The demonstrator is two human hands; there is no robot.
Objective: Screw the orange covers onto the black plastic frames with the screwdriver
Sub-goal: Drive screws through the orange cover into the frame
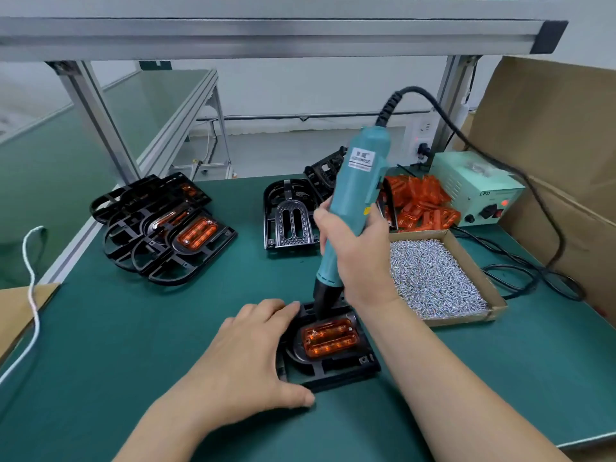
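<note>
A black plastic frame (pixel 336 370) lies on the green mat near me, with an orange cover (pixel 330 338) seated in it. My left hand (pixel 253 355) lies on the frame's left edge, fingers spread and thumb at its near corner. My right hand (pixel 353 258) grips a teal electric screwdriver (pixel 353 191), held nearly upright. Its black nose comes down at the cover's far left corner; the bit tip is hidden. One screw shows at the cover's right end.
A stack of frames with orange covers (pixel 163 228) lies at the left. Bare black frames (pixel 290 215) and a heap of loose orange covers (pixel 420 201) sit behind. A cardboard tray of screws (pixel 436 278) is at right, beside a power supply box (pixel 476 188) and cables.
</note>
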